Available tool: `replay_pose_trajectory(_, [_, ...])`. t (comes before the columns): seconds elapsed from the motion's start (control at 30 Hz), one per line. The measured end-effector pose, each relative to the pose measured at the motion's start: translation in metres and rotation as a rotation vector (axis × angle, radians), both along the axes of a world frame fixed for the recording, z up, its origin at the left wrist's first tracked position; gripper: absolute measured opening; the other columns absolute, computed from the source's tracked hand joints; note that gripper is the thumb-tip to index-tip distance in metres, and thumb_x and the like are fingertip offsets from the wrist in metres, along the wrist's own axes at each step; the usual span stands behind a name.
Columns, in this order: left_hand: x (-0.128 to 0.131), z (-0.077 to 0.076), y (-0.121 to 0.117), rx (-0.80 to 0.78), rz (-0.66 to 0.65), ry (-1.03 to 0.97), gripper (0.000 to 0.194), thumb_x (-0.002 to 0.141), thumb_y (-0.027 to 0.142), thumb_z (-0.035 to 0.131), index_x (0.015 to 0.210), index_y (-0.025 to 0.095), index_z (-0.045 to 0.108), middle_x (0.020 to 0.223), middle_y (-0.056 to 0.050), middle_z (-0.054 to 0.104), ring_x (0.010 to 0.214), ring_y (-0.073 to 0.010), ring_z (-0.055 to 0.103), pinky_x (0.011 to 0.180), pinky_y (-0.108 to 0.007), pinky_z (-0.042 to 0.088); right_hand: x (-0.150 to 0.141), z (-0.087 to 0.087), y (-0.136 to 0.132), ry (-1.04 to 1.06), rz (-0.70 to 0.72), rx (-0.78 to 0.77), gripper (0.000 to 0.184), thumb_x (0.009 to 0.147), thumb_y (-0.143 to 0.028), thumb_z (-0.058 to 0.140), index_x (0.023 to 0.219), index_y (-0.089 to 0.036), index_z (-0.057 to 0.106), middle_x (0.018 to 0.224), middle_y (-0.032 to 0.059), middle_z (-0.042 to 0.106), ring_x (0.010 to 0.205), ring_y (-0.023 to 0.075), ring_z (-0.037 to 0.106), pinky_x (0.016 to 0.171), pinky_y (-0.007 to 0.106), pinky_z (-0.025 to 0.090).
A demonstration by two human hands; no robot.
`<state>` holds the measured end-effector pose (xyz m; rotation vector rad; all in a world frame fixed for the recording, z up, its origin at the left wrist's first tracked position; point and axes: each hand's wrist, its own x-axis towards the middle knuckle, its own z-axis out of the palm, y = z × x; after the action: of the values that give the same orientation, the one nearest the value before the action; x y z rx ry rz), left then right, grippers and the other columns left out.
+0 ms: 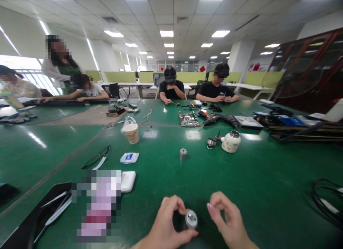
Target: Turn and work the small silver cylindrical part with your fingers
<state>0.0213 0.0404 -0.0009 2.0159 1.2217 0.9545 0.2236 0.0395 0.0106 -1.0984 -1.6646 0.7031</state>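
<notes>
Head view: which containers stand on the left?

A pale cup [132,133] in a clear plastic bag [128,121], farther off on the green table [158,170]. What it contains I can't tell. Nearer lies a white packet [129,158] with a blue label, contents hidden.

And the hands?

Near, in the middle, the left hand [167,224] curves its finger and thumb around a round metal piece [191,219], holding it just above or on the table; which, I can't tell. Beyond it stands a small metal cylinder [183,155].

Further right?

The right hand [230,222], just beside the piece, is loosely curled, thumb tip close to the bent fingers; whether it grips anything, I can't tell. Farther back, a white jar [230,143] stands with its mouth uncovered, its inside out of sight.
</notes>
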Motion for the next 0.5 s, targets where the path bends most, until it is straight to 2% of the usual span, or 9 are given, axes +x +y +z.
replay_pose_trajectory(0.07, [-0.001,0.004,-0.001,0.01,-0.024,-0.012,0.043,0.058,0.021,0.086,0.088,0.019,0.055,0.084,-0.003,0.062,0.08,-0.0217,0.058,0.073,-0.032,0.046,0.003,-0.004,0.001,0.024,0.053,-0.078,0.016,0.097,-0.032,0.042,0.087,-0.023,0.051,0.058,-0.0062,0.047,0.048,0.0124,0.048,0.052,0.025,0.041])
replay_pose_trajectory(0.13, [-0.003,0.009,-0.001,0.044,-0.067,-0.048,0.051,0.06,0.024,0.086,0.1,0.019,0.057,0.094,-0.005,0.063,0.088,-0.024,0.058,0.079,-0.036,0.047,0.004,-0.006,0.001,-0.02,0.179,-0.105,0.013,0.096,-0.028,0.041,0.105,-0.023,0.05,0.071,-0.0016,0.057,0.066,0.0166,0.059,0.065,0.029,0.047])
replay_pose_trajectory(0.2, [-0.005,0.014,0.001,0.088,-0.112,-0.088,0.057,0.062,0.029,0.086,0.111,0.021,0.058,0.106,-0.008,0.061,0.099,-0.027,0.056,0.087,-0.041,0.046,0.003,-0.005,0.001,-0.111,0.315,-0.096,0.031,0.086,-0.019,0.048,0.117,-0.023,0.048,0.095,0.0047,0.063,0.09,0.0213,0.061,0.083,0.037,0.048])
replay_pose_trajectory(0.23, [-0.006,0.017,0.003,0.112,-0.122,-0.097,0.052,0.065,0.031,0.084,0.111,0.022,0.062,0.111,-0.009,0.06,0.104,-0.0281,0.054,0.091,-0.043,0.045,0.002,-0.004,0.0,-0.163,0.363,-0.095,0.041,0.079,-0.014,0.052,0.119,-0.023,0.048,0.104,0.0065,0.062,0.099,0.0231,0.058,0.089,0.039,0.046])
replay_pose_trajectory(0.3, [-0.007,0.021,0.006,0.154,-0.118,-0.082,0.03,0.073,0.029,0.079,0.102,0.027,0.071,0.115,-0.008,0.06,0.11,-0.0287,0.051,0.095,-0.045,0.042,0.0,-0.002,0.0,-0.257,0.409,-0.116,0.055,0.066,-0.007,0.054,0.119,-0.023,0.051,0.112,0.0073,0.06,0.105,0.0251,0.055,0.093,0.041,0.044])
replay_pose_trajectory(0.37, [-0.007,0.025,0.009,0.187,-0.121,-0.053,0.011,0.08,0.027,0.075,0.089,0.031,0.077,0.114,-0.006,0.063,0.11,-0.0279,0.051,0.095,-0.046,0.042,-0.002,-0.001,0.001,-0.316,0.413,-0.142,0.057,0.059,-0.004,0.054,0.114,-0.021,0.055,0.11,0.0072,0.061,0.104,0.0258,0.054,0.092,0.041,0.043])
replay_pose_trajectory(0.5, [-0.008,0.031,0.014,0.242,-0.131,-0.086,0.008,0.083,0.028,0.074,0.087,0.032,0.079,0.098,-0.005,0.069,0.101,-0.0253,0.053,0.089,-0.041,0.045,-0.004,0.001,0.002,-0.356,0.419,-0.151,0.052,0.059,-0.007,0.057,0.109,-0.019,0.058,0.106,0.0089,0.061,0.101,0.0268,0.053,0.09,0.042,0.042])
